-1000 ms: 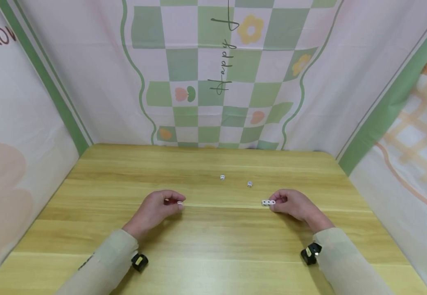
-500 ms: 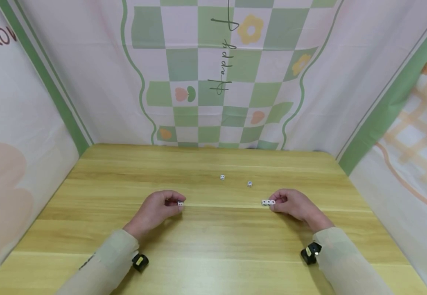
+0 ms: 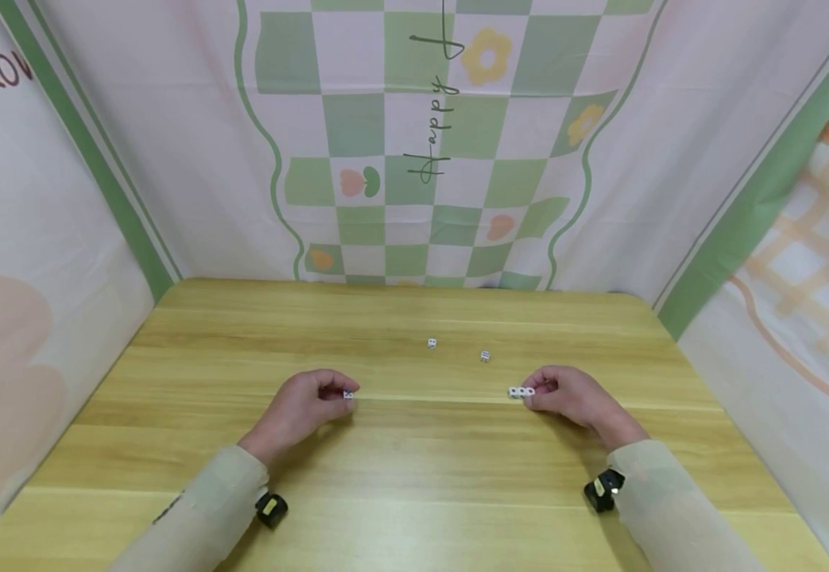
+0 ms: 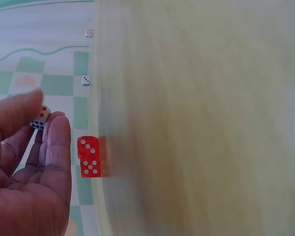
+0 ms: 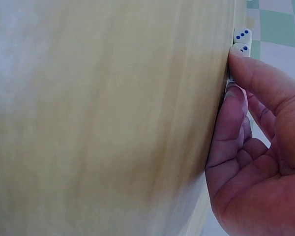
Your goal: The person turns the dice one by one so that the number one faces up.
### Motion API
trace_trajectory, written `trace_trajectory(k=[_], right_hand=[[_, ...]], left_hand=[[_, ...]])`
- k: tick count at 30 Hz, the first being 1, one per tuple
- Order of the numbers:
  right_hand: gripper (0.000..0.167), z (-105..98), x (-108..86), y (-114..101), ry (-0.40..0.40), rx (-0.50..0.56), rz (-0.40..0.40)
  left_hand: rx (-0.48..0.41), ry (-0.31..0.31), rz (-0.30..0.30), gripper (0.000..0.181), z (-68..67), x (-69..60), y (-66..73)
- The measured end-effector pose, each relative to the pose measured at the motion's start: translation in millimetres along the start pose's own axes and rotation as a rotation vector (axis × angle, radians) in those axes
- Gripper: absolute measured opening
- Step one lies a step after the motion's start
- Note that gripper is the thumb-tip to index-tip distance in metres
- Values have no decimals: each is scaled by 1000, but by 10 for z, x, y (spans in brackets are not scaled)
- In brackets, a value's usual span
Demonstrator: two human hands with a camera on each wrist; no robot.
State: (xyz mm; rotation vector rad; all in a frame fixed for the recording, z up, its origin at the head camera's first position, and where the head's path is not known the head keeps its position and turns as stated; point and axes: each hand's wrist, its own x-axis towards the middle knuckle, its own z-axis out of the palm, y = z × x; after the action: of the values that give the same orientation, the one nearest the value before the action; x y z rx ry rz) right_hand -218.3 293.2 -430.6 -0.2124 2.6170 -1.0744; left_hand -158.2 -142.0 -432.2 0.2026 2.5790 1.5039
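Observation:
My left hand [image 3: 307, 403] pinches a white die [image 4: 41, 118] with red and blue pips between thumb and fingers. In the left wrist view the die is held off the table, and two red dice [image 4: 89, 157] with white pips sit side by side on the tabletop, close by the fingers. The head view mostly hides those red dice behind the hand. My right hand [image 3: 567, 395] grips the right end of a short row of white dice [image 3: 517, 392] on the table. Blue pips show on two of these dice [image 5: 242, 36] in the right wrist view; the fingers cover the rest.
Two loose white dice lie farther back: one die [image 3: 431, 343] near the middle, another die [image 3: 485, 357] to its right. The wooden table [image 3: 414, 461] ends at a checked green and white curtain [image 3: 414, 143]. Black wrist cameras [image 3: 272, 508] sit at both cuffs.
The white die in my left fingers has turned, showing different faces, and the red seen beneath that hand earlier is now mostly covered. My right hand and its row stay put.

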Motion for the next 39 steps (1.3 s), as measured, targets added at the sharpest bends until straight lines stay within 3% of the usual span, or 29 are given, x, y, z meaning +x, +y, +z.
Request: trace_trajectory(k=[9,18,39], right_hand=[[20,-4,-4,-6,-4,-1,-1],[21,-1,-2,-10,-3,2,6],[19,-2,-11,-13,-7,0,3]], left_hand=[[5,5,12,16,0,0,-5],[-11,20,-4,26,18,15,-14],[3,5,-1,18,14,5,-12]])
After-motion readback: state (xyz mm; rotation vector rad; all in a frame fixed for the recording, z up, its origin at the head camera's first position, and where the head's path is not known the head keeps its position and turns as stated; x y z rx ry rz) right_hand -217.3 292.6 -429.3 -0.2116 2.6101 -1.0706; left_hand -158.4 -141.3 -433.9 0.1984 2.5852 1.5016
